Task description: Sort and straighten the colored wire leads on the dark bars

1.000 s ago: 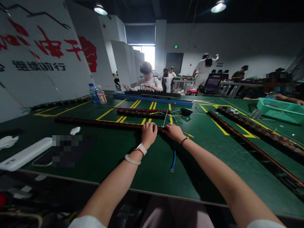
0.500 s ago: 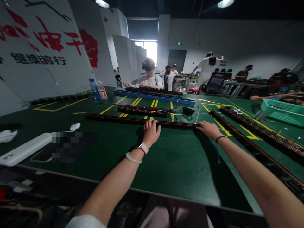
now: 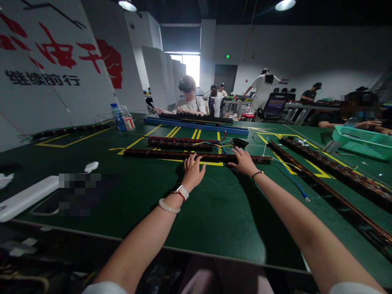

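A long dark brown rail (image 3: 153,154) lies crosswise on the green table. Yellow, green and blue wires with ring terminals trail from its right end. My left hand (image 3: 193,170) rests at the middle of the rail, fingertips touching it, fingers spread and thumb apart. Further right, my right hand (image 3: 243,162) is open too, its stretched fingers over the rail; whether they press on it I cannot tell. Just behind lies a bundle of dark rails (image 3: 180,143) with red, green and blue wires and a black connector (image 3: 240,143).
Two more dark rails (image 3: 309,173) slant along the right, near a green basket (image 3: 361,143). Two bottles (image 3: 122,118) stand at the back left; a white device (image 3: 30,198) and a phone (image 3: 45,207) lie front left. Across the table sits a person (image 3: 190,102) behind a blue rail (image 3: 196,125).
The rail has shifted right, so its right end and wires now show beyond my right hand. My right hand has moved left along it and its fingers are spread. The view has turned slightly.
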A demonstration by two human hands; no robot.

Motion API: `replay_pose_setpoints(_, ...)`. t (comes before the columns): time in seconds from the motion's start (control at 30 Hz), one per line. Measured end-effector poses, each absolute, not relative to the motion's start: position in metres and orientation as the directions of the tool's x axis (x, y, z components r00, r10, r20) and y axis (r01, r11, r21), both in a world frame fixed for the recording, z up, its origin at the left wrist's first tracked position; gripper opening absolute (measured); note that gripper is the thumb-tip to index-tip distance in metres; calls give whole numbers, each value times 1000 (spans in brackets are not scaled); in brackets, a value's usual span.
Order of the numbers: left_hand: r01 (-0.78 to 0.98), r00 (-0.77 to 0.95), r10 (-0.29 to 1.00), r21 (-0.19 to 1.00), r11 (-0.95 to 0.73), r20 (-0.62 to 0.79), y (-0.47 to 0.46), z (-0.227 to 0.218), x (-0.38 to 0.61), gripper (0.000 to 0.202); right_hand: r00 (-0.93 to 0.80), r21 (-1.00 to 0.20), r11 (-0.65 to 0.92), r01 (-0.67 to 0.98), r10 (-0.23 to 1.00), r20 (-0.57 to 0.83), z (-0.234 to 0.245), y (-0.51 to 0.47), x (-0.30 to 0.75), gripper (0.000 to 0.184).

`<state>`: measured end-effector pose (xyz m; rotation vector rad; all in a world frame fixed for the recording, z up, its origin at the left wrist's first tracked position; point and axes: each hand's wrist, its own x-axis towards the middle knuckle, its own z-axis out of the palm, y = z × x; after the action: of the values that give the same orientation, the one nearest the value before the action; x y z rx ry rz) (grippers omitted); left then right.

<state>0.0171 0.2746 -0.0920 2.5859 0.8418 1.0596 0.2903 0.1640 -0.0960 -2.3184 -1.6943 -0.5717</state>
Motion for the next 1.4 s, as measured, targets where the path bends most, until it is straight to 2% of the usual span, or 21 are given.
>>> replay_pose_setpoints(0.13,455,569,590,379,-806,573,277,-94,18,42,394,-59,-406,912,826,404,-115,194,290,79)
replay_pose_setpoints(0.23,477,566,587,351,-806,579,277,-94,21,41,446,-92,-447,890,808,385,-114,211,299,83)
replay_pose_setpoints(0.37,464,606,571,337,-820,555,276,-94,23,41,518,-127,-504,854,804,292,-103,229,307,95)
replay_pose_setpoints(0.53,447,640,565,345,-825,522,276,-94,24,43,616,-136,-601,788,763,197,-95,246,305,101)
replay_pose_setpoints(0.77,421,672,546,348,-837,501,276,-95,25,44,636,-133,-623,771,740,218,-95,248,300,109)
replay_pose_setpoints(1.13,418,677,517,304,-856,524,273,-95,27,43,681,-199,-651,732,695,231,-87,278,272,106)
replay_pose_setpoints(1.3,417,663,496,273,-867,561,275,-95,25,44,592,-241,-541,805,746,303,-90,268,267,95)
replay_pose_setpoints(1.4,394,673,460,245,-886,579,275,-94,24,45,504,-192,-468,863,765,401,-85,237,272,82)
